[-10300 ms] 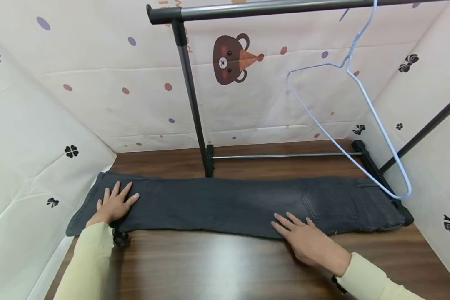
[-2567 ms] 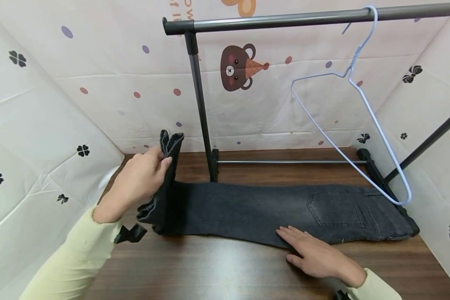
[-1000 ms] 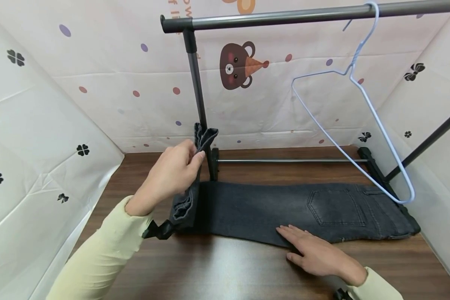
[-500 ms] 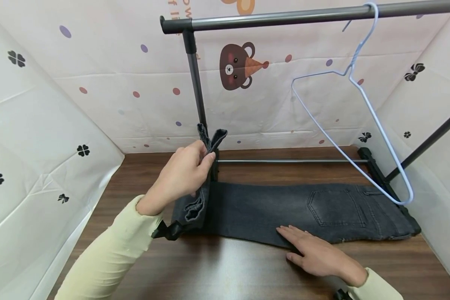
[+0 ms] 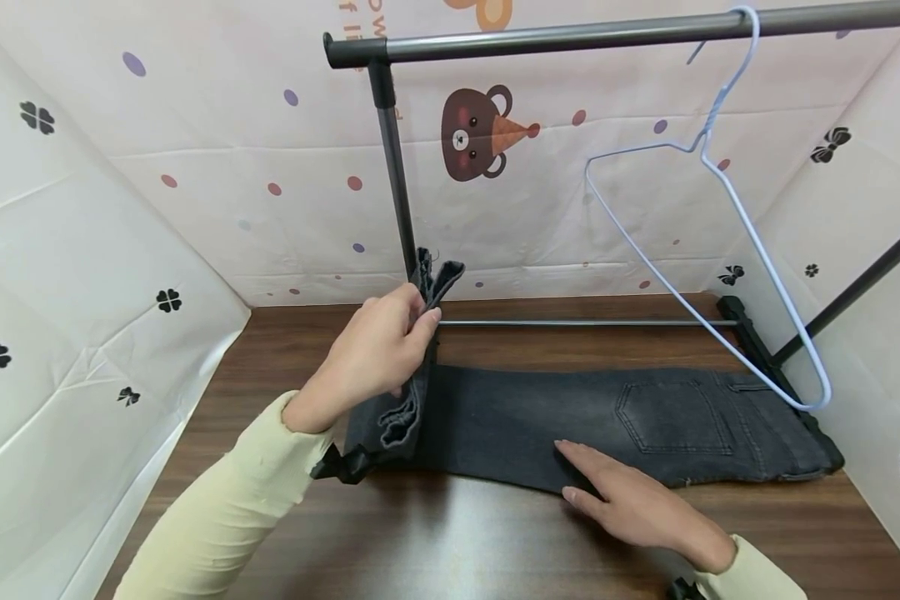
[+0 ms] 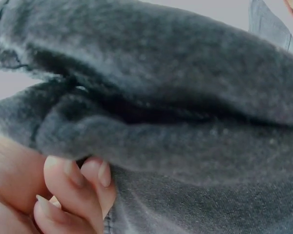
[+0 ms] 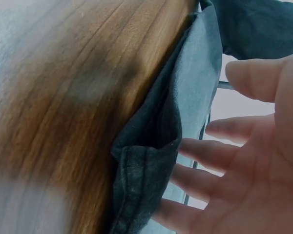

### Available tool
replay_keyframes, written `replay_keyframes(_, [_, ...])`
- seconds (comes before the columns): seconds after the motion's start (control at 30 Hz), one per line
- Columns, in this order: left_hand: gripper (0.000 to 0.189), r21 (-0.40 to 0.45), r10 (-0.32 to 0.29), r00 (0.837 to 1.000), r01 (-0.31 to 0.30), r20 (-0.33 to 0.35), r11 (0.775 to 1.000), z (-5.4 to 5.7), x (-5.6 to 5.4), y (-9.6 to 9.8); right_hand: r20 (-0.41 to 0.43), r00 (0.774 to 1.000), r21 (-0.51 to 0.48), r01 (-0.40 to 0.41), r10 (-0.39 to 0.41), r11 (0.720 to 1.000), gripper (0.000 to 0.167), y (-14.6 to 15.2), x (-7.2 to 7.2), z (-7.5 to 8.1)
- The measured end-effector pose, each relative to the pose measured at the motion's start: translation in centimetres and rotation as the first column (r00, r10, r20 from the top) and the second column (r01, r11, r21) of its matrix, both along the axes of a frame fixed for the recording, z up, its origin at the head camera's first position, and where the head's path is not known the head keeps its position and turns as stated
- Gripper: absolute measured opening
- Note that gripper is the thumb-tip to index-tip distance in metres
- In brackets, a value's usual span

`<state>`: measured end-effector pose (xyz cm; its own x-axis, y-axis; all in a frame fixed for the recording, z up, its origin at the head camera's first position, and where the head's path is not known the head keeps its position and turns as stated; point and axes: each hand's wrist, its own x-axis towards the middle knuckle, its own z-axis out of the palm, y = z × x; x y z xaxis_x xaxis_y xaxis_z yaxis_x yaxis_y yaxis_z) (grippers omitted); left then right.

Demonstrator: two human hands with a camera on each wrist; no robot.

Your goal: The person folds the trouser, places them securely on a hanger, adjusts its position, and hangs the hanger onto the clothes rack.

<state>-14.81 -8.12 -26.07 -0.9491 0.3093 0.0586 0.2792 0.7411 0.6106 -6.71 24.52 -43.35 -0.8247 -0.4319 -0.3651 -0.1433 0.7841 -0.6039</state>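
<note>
Woodgrain surface (image 5: 495, 542), folded denim trousers (image 5: 517, 421), left hand (image 5: 375, 346) gripping hems (image 5: 444, 280), right hand (image 5: 637, 504) outstretched

Downward head view, wrist closeups (sharing jeans (image 5: 510, 417))

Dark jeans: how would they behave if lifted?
Probably floppy: the jeans bend upward where the left hand grips one end. Matte denim suggests they shouldn't slip easily. The layers may splay, since edges gape above that grip.
</note>
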Motion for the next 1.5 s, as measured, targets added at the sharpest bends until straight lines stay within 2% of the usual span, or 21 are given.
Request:
replay_keyframes(0.2, [0.027,0.01,-0.016,1.0,0.016,0.0,1.0,0.1,0.0,0.5,-0.019,0.999,-0.015,0.032,-0.032,0.999,0.069,-0.4,-0.2,0.5])
replay_keyframes(0.47, [0.026,0.043,-0.023,1.0,0.022,0.016,0.999,-0.2,0.0,1.0,-0.027,0.999,-0.127,0.025,-0.029,0.992,0.07,-1.3,-0.6,2.2])
replay_keyframes(0.63, [0.027,0.062,-0.028,0.999,0.027,0.019,0.998,-0.6,-0.1,1.3,-0.082,0.996,-0.182,0.01,-0.025,0.983,0.067,-2.7,-1.1,3.4])
replay_keyframes(0.83, [0.028,0.09,-0.04,0.999,0.037,0.033,0.995,-0.9,-0.3,2.0,-0.158,0.987,-0.275,-0.01,-0.035,0.961,0.06,-4.5,-1.9,5.1])
replay_keyframes(0.93, [0.027,0.104,-0.044,0.998,0.04,0.036,0.994,-1.0,-0.4,2.4,-0.152,0.987,-0.339,0.002,-0.057,0.941,0.058,-5.4,-2.4,6.2])
replay_keyframes(1.07, [0.027,0.117,-0.051,0.998,0.047,0.036,0.992,-1.2,-0.4,2.9,-0.065,0.997,-0.464,0.008,-0.043,0.886,0.059,-6.5,-3.3,7.5])
replay_keyframes(1.2, [0.026,0.134,-0.069,0.996,0.061,0.049,0.989,-1.3,-0.3,3.5,0.052,0.999,-0.617,0.027,0.006,0.786,0.062,-7.6,-4.2,8.5])
replay_keyframes(1.33, [0.026,0.165,-0.094,0.993,0.08,0.076,0.983,-1.5,-0.3,4.3,0.149,0.988,-0.731,0.078,0.048,0.678,0.068,-8.5,-4.9,9.4])
replay_keyframes(1.5, [0.024,0.19,-0.116,0.986,0.092,0.119,0.977,-1.8,-0.2,5.3,0.257,0.966,-0.781,0.192,0.025,0.594,0.077,-9.1,-5.3,10.4])
